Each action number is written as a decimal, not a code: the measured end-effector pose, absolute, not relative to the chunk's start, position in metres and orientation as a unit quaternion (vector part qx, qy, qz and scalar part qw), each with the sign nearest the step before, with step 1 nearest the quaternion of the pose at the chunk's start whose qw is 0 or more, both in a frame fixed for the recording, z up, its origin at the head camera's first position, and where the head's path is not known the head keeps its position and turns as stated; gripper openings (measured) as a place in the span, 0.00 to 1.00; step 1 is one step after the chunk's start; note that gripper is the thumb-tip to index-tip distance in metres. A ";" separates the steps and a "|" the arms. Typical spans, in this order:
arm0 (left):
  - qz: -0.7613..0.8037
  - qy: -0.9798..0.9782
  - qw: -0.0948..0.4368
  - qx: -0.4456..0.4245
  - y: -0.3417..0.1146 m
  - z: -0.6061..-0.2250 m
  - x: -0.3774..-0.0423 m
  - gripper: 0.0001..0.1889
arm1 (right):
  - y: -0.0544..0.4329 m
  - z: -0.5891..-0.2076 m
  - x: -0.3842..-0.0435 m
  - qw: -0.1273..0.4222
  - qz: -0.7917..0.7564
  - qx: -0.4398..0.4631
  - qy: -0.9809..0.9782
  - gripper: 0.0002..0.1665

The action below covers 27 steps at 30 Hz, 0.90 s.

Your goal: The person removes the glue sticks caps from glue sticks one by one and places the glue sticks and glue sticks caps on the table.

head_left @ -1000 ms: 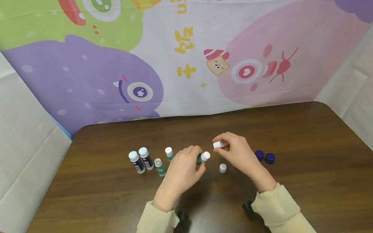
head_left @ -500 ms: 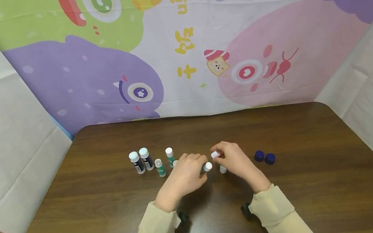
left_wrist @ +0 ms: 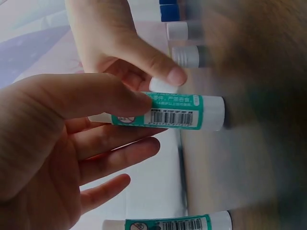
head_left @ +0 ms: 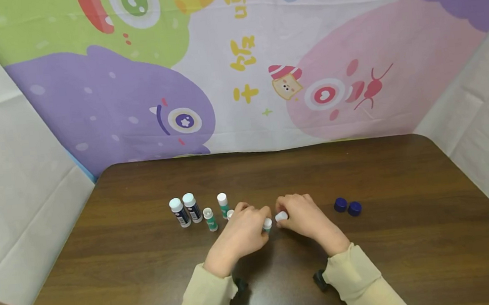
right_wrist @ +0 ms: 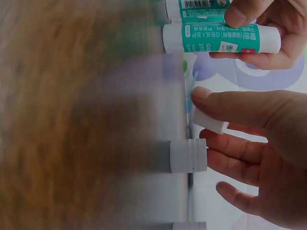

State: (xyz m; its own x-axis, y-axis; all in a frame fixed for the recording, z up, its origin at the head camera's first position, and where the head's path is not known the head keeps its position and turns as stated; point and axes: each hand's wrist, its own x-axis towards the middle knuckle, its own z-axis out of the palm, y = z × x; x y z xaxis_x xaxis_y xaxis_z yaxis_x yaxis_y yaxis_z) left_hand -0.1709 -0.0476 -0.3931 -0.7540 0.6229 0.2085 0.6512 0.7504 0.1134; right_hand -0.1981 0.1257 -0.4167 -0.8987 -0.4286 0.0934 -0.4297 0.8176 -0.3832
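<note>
My left hand pinches a green-labelled glue stick between thumb and fingers. Its white end faces up, and its base is close over the table. Just to the right, my right hand pinches a small white cap between thumb and index finger. The cap and the glue stick are a small gap apart. In the right wrist view another white cap stands on the table beside the right fingers; the right hand hides it in the head view. A further glue stick stands past the left hand.
Left of the hands stand green glue sticks, one partly behind the left hand. Farther left are two larger dark-labelled tubes with white tops. Two dark blue caps sit right of the right hand. A printed cloth hangs behind the table.
The left hand has lowered its glue stick toward the near side and turned it more upright. The right hand has come down and left with its cap, covering the white cap on the table.
</note>
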 end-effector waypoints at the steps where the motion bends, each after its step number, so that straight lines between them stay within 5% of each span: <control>1: -0.090 -0.933 0.076 -0.340 -0.048 -0.393 -0.171 0.10 | 0.125 -0.416 -0.197 0.002 0.185 0.227 -0.956 0.13; 27: -0.102 -0.945 0.070 -0.304 -0.058 -0.384 -0.168 0.12 | 0.122 -0.419 -0.192 -0.034 0.144 0.274 -0.950 0.13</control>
